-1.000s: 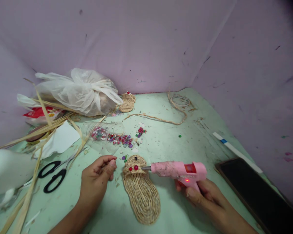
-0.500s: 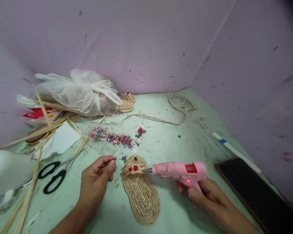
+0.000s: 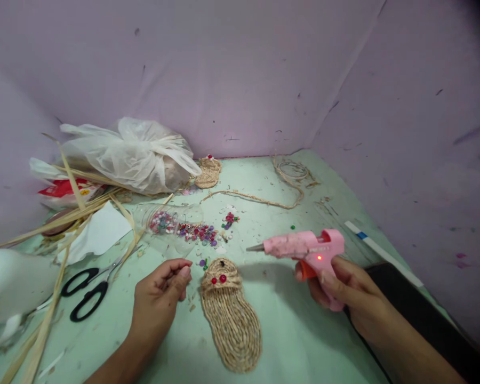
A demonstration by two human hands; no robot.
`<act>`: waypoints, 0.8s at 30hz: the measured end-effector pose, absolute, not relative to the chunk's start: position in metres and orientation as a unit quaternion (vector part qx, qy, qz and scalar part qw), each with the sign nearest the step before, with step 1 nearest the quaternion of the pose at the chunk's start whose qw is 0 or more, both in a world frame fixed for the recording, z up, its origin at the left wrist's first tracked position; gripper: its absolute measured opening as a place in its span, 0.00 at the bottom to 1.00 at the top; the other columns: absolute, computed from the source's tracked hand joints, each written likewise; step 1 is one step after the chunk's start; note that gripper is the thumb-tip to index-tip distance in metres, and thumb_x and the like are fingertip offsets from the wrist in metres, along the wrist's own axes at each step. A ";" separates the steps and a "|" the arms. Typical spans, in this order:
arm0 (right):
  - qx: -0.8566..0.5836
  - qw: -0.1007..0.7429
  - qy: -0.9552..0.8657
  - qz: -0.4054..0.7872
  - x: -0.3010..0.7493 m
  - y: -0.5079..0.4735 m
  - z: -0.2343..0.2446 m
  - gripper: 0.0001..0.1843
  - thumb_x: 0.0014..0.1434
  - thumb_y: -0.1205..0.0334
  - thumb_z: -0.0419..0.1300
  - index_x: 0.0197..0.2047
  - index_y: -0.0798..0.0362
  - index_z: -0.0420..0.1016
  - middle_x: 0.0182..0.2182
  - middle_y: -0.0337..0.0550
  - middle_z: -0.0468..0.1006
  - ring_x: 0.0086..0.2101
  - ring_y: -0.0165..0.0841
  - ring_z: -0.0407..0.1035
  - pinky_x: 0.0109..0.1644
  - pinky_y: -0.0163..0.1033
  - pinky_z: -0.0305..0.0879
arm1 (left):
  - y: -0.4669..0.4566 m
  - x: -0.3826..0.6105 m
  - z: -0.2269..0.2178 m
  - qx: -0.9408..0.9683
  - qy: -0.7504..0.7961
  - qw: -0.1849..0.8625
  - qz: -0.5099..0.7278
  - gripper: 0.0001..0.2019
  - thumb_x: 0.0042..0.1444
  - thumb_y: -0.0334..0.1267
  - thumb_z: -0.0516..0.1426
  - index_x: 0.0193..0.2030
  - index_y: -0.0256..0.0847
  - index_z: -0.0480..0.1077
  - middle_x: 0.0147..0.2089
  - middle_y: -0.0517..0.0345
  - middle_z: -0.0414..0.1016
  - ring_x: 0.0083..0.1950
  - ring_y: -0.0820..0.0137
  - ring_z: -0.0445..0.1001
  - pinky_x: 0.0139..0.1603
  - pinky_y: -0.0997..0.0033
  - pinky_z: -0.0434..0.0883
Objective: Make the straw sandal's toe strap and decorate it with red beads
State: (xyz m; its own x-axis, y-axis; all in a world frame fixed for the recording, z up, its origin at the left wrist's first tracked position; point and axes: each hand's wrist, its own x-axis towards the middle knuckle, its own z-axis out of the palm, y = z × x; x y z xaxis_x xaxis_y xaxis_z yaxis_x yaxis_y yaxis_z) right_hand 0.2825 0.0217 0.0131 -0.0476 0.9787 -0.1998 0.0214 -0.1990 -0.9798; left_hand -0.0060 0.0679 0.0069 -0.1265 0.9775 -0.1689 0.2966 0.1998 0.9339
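Wrapped round the handle of a pink glue gun (image 3: 300, 245), my right hand (image 3: 344, 288) holds it above the table, nozzle pointing left and its red light on. A woven straw slipper (image 3: 232, 325) lies flat between my hands, with two red beads (image 3: 218, 280) on its strap. My left hand (image 3: 160, 298) is beside the slipper's left edge, thumb and fingers pinched together; whatever they hold, if anything, is hidden. Just past those fingertips sit a few purple and green beads (image 3: 203, 263).
A clear jar (image 3: 148, 213) lies on its side with beads (image 3: 200, 233) spilling out. Black-handled scissors (image 3: 90, 298), a white bottle (image 3: 16, 282) and straw strips are at left. A plastic bag (image 3: 140, 154), a small slipper (image 3: 208, 172) and cord (image 3: 260, 200) lie behind; a dark phone (image 3: 408, 304) is right.
My right hand has lifted the glue gun up and to the right, taking its nozzle away from the slipper's strap. My left hand has stayed almost in place.
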 end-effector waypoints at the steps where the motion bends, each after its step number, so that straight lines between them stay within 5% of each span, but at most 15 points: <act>1: -0.536 0.413 -0.486 0.553 0.283 0.019 0.013 0.21 0.54 0.43 0.55 0.34 0.55 0.73 0.17 0.35 0.62 0.18 0.26 0.53 0.21 0.33 0.47 | 0.068 -0.006 0.007 0.495 0.642 0.435 0.392 0.14 0.43 0.45 0.59 0.32 0.36 0.72 0.20 0.63 0.69 0.19 0.78 0.63 0.21 0.79 0.63; 12: -0.527 0.356 -0.607 0.476 0.272 0.009 0.009 0.17 0.57 0.47 0.53 0.37 0.51 0.75 0.27 0.40 0.72 0.27 0.31 0.65 0.29 0.34 0.62 | 0.068 -0.002 0.011 0.479 0.651 0.435 0.397 0.13 0.42 0.44 0.59 0.31 0.36 0.72 0.19 0.62 0.69 0.18 0.77 0.63 0.20 0.78 0.63; 24: -0.546 0.359 -0.597 0.465 0.267 0.009 0.010 0.20 0.56 0.44 0.52 0.33 0.52 0.75 0.21 0.38 0.67 0.22 0.30 0.60 0.26 0.35 0.62 | 0.069 -0.003 0.009 0.492 0.642 0.437 0.393 0.11 0.44 0.43 0.60 0.32 0.37 0.72 0.20 0.63 0.69 0.19 0.77 0.63 0.21 0.78 0.63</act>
